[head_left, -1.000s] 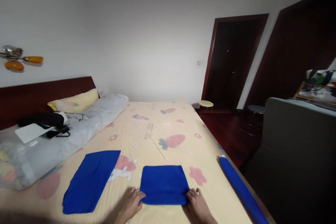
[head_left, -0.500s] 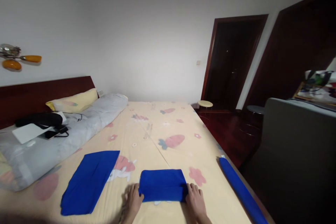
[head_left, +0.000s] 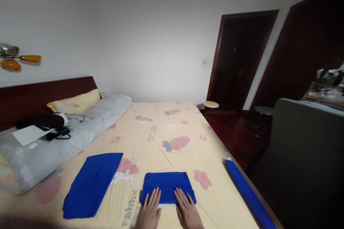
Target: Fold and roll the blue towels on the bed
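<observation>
Your left hand and right hand lie backs up, fingers stretched out and slightly spread, their tips resting on the near part of a folded blue cloth; neither hand pinches anything; the cloth lies on the pale sheet at the near middle of the bed, straight in front of you.

It should handle as something light and soft, limp when lifted and not fragile; the weave looks smooth, so the layers may slide over one another (how many layers, you cannot tell from here); a flat press suits it while it lies down, and for lifting, the two side edges, with all layers taken together between thumb and fingers, would be the sound place to take hold.

Count the blue pieces and you get three: the folded one under your fingers; one flat blue cloth to your left, slanted and slightly creased, apart from the first; one long blue roll along the right edge of the bed; beyond these, count two stools, one pale stool and one dark stool, one yellow pillow near the headboard, and one grey quilt bunched beside it.
</observation>
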The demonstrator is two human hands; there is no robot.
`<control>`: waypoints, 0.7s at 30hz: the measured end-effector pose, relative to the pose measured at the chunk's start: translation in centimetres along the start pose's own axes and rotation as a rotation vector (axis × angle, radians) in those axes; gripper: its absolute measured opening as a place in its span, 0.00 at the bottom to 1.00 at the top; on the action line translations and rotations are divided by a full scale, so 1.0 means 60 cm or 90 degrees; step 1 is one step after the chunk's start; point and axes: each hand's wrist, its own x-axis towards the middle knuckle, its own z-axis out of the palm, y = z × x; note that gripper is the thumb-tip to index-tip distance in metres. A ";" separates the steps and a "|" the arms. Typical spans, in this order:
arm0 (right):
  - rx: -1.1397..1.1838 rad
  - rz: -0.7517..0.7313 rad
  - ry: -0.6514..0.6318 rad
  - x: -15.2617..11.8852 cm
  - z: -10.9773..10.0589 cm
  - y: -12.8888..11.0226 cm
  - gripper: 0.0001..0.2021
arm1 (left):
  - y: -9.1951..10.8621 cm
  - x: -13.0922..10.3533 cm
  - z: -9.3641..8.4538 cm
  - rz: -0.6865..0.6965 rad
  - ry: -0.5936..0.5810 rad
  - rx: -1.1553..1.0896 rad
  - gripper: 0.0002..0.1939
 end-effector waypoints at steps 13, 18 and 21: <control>-0.037 0.095 0.002 -0.058 -0.002 0.076 0.30 | -0.066 -0.047 -0.016 -0.111 -0.057 -0.006 0.38; 0.024 0.130 -0.080 -0.036 -0.010 0.088 0.27 | -0.074 -0.030 -0.016 -0.107 -0.019 0.005 0.39; 0.041 0.169 -0.161 -0.006 -0.040 0.087 0.26 | -0.082 -0.007 -0.025 -0.126 -0.059 0.003 0.39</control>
